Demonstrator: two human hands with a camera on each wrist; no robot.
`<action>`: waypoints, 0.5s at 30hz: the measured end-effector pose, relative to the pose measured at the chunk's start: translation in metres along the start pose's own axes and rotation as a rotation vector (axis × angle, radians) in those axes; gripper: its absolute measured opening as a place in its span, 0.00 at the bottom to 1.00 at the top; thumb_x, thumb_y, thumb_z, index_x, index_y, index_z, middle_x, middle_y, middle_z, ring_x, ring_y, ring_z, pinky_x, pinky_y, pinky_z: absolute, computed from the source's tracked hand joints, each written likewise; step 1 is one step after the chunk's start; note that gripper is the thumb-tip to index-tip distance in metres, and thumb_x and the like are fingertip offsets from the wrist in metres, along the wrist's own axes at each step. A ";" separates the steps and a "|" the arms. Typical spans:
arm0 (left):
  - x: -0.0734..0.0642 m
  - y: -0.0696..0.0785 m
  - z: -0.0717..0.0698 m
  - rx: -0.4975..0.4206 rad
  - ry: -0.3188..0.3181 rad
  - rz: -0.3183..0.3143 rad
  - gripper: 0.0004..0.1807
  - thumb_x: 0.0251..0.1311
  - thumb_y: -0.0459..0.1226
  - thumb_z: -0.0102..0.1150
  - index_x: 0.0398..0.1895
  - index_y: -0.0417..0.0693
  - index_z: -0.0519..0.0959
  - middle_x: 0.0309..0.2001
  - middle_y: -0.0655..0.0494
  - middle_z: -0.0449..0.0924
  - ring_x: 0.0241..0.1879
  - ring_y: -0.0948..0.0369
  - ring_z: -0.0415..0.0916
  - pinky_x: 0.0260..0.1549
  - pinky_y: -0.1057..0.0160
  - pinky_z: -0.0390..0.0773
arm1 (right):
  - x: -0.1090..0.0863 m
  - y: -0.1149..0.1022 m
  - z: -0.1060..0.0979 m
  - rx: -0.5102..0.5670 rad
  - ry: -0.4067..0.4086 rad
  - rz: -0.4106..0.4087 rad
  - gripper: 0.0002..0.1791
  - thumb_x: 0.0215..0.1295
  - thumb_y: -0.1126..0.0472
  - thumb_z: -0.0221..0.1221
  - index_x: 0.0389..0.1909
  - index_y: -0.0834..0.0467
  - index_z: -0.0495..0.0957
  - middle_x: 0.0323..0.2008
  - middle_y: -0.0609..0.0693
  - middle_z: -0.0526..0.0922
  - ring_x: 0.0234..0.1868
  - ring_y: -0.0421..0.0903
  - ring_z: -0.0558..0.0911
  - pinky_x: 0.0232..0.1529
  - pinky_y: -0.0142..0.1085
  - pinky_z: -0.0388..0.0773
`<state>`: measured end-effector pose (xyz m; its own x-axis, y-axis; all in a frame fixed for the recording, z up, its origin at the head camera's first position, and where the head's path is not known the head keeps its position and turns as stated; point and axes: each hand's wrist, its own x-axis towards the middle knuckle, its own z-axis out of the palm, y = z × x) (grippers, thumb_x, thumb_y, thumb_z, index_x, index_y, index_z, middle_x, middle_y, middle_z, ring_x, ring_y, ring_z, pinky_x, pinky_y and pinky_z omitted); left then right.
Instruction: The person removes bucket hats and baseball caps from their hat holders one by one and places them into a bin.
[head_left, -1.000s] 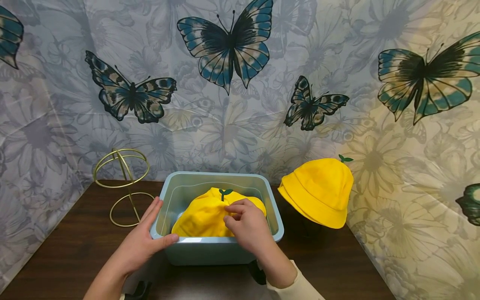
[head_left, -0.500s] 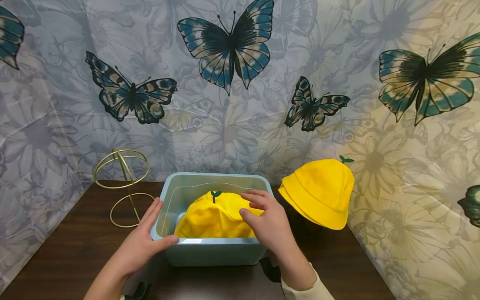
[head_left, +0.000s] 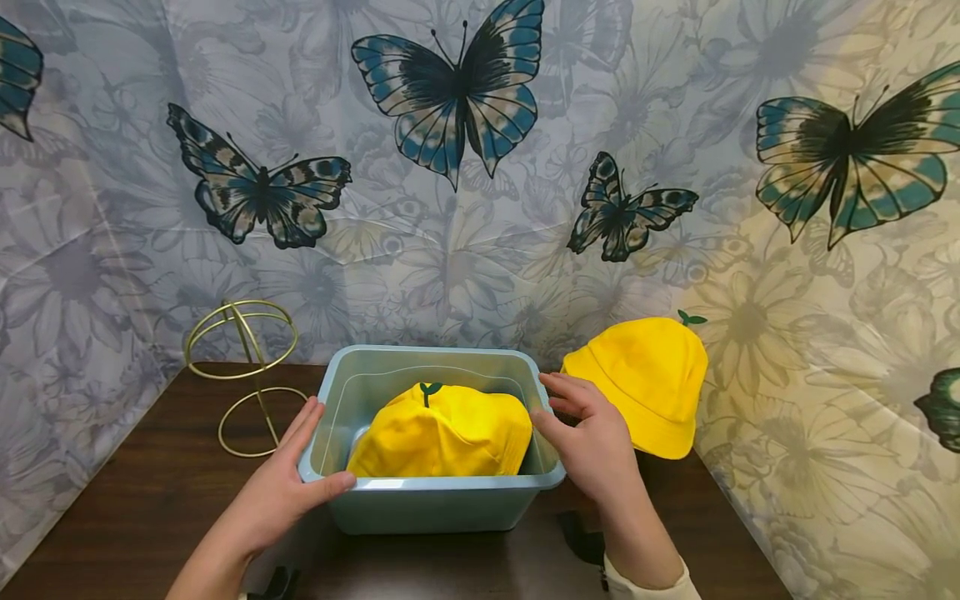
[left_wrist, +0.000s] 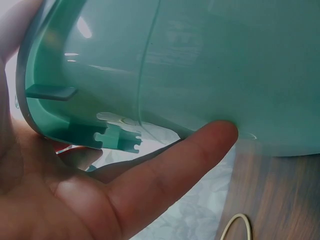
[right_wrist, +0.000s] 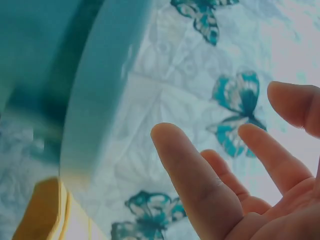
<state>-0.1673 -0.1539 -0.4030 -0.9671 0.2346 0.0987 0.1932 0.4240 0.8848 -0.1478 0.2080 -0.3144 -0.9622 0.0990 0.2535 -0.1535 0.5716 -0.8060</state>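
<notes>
In the head view a light blue plastic bin stands on the table. Inside it lies a yellow hat with a green sprout on top. My left hand holds the bin's front left corner, thumb over the front rim. One finger of it runs along the outer wall in the left wrist view. Just beside the right rim hovers my right hand, fingers spread and holding nothing. The right wrist view shows those fingers apart from the bin's rim. A second yellow hat is behind that hand, partly covered by it.
A gold wire stand with rings is at the back left of the dark wooden table. Behind everything hangs a cloth printed with butterflies and flowers.
My right hand has let go of the hat in the bin and moved right, out over the right rim. The hat's sprout has shifted a little left. My left hand keeps its place.
</notes>
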 end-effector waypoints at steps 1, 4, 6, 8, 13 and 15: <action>0.000 0.000 0.000 0.000 0.000 -0.001 0.57 0.57 0.50 0.71 0.81 0.45 0.44 0.80 0.52 0.32 0.74 0.37 0.39 0.61 0.27 0.48 | 0.000 0.002 -0.004 -0.007 0.010 0.008 0.24 0.66 0.58 0.66 0.64 0.51 0.79 0.64 0.49 0.74 0.57 0.54 0.80 0.51 0.51 0.78; 0.001 0.000 0.000 -0.001 -0.003 -0.003 0.58 0.57 0.50 0.71 0.81 0.45 0.44 0.80 0.51 0.31 0.74 0.37 0.38 0.61 0.27 0.48 | 0.000 0.007 -0.015 -0.009 0.030 0.046 0.26 0.65 0.57 0.66 0.65 0.51 0.77 0.64 0.50 0.73 0.57 0.55 0.79 0.51 0.51 0.78; 0.000 0.000 0.000 -0.008 -0.006 -0.005 0.58 0.57 0.50 0.70 0.81 0.45 0.43 0.80 0.51 0.31 0.74 0.37 0.38 0.61 0.27 0.48 | -0.001 0.010 -0.023 -0.012 0.044 0.073 0.27 0.66 0.55 0.66 0.66 0.51 0.77 0.65 0.51 0.72 0.58 0.56 0.79 0.51 0.51 0.78; 0.000 0.001 0.000 -0.014 -0.009 -0.008 0.58 0.58 0.50 0.70 0.81 0.45 0.43 0.80 0.52 0.31 0.74 0.37 0.38 0.61 0.27 0.48 | -0.002 0.013 -0.031 -0.011 0.057 0.100 0.28 0.66 0.53 0.66 0.67 0.51 0.75 0.67 0.52 0.70 0.59 0.56 0.77 0.52 0.51 0.78; 0.000 0.001 0.000 -0.015 -0.008 -0.008 0.58 0.57 0.50 0.70 0.81 0.46 0.43 0.80 0.52 0.31 0.74 0.37 0.38 0.61 0.28 0.49 | -0.004 0.022 -0.052 -0.037 0.082 0.147 0.33 0.67 0.50 0.65 0.71 0.52 0.70 0.70 0.55 0.66 0.62 0.58 0.75 0.53 0.50 0.77; 0.000 0.000 0.000 -0.014 -0.008 -0.004 0.58 0.57 0.50 0.71 0.81 0.45 0.43 0.80 0.52 0.31 0.74 0.37 0.38 0.61 0.28 0.49 | -0.004 0.028 -0.061 -0.049 0.081 0.171 0.35 0.68 0.49 0.64 0.73 0.52 0.67 0.72 0.56 0.64 0.64 0.58 0.74 0.53 0.46 0.77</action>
<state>-0.1677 -0.1535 -0.4034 -0.9665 0.2398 0.0920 0.1872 0.4122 0.8917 -0.1350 0.2734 -0.3056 -0.9519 0.2618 0.1590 0.0233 0.5794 -0.8147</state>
